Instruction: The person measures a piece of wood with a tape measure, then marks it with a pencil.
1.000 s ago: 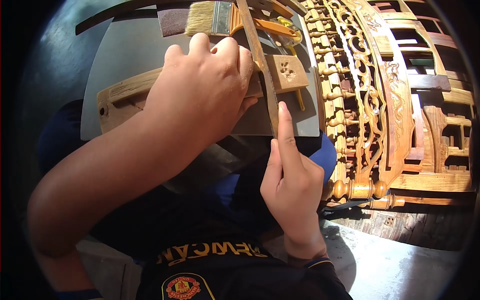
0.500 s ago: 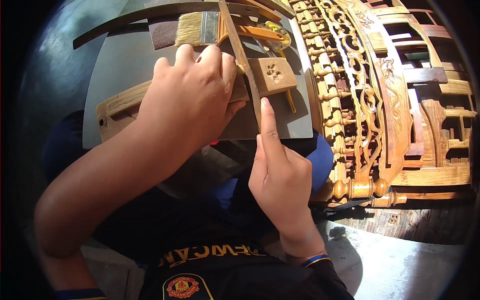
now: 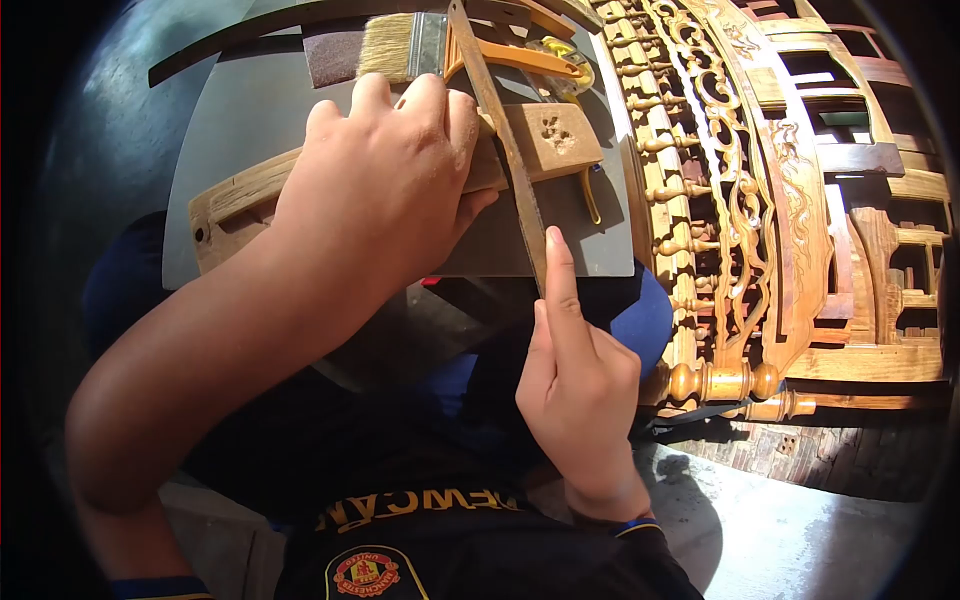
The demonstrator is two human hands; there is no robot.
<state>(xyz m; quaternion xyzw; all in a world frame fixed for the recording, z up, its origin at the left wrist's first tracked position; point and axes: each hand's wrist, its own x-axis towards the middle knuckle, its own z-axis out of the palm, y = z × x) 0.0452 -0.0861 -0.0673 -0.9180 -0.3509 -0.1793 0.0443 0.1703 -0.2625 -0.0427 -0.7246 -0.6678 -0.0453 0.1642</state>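
My left hand (image 3: 385,175) is closed over a long wooden piece (image 3: 240,208) and presses it on the grey board across my lap. The palm covers the piece's middle; its left end has a small hole, and its right end shows a cluster of small pits. Crossing over that right part is a long, narrow, flat file (image 3: 510,140), slanted from the upper left towards me. My right hand (image 3: 580,390) is closed round the file's near end, index finger stretched along it. Where file and wood meet, my left fingers are close by.
Behind the wood lie a paintbrush (image 3: 392,48), dark sandpaper (image 3: 330,56), a yellow tool (image 3: 560,62) and a long dark curved strip (image 3: 240,38). The grey board (image 3: 225,135) carries them. Carved wooden furniture (image 3: 790,210) stands close on the right.
My right hand has moved towards me and slightly right, drawing the file along across the wood. My left hand stays on the wooden piece, nearly unmoved.
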